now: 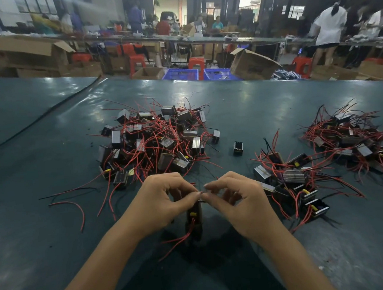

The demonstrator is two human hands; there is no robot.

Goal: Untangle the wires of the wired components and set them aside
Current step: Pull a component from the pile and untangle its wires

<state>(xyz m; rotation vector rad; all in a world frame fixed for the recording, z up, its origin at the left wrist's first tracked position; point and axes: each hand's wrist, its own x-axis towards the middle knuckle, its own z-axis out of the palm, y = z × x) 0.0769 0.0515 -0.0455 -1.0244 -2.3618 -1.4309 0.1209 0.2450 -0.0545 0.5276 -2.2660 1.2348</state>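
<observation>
Two bare hands meet fingertip to fingertip: left hand [161,202] and right hand [239,201] each pinch a thin wire [201,200]. Directly beneath hangs its black component [193,217], long axis upright (red leads trailing below). Beyond lies the tangled pile [157,141]; the sorted pile [291,181] sits just right of the right hand, the nearer one.

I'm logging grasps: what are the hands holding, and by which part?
One wired component. The left hand and right hand pinch it at its top end, whether wire or casing is unclear; its body hangs below them.
</observation>
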